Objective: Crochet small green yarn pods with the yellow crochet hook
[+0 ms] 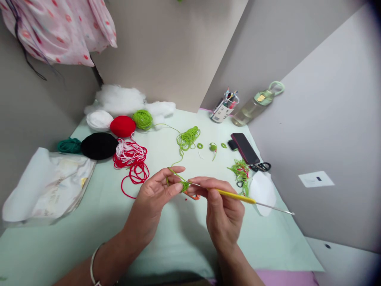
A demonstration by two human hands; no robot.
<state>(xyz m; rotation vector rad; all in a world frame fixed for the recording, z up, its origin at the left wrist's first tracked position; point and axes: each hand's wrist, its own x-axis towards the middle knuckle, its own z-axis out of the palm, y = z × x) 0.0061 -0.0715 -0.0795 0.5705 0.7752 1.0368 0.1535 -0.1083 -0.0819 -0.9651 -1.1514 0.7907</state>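
Note:
Between thumb and fingers, my left hand (pixel 160 188) pinches a small green crochet piece (pixel 185 186), with green yarn running over its index finger. My right hand (pixel 224 210) grips a crochet hook (pixel 235 194) by its yellow handle. The hook's near tip meets the green piece, and its other metal end points right. From my left hand the strand leads up to a loose green yarn heap (pixel 188 138) and on to a green yarn ball (pixel 142 119). Partly hidden behind my fingers lies an orange object (pixel 195 196).
Red (pixel 122 126), white (pixel 99 120) and black yarn balls (pixel 99 145) sit left, beside tangled red yarn (pixel 135 169) and a plastic packet (pixel 64 186). Small green crochet pieces (pixel 213 147), a phone (pixel 245 148), scissors (pixel 262 166), yarn scraps (pixel 240 171), a pen cup (pixel 224 109) and a bottle (pixel 253 107) stand right.

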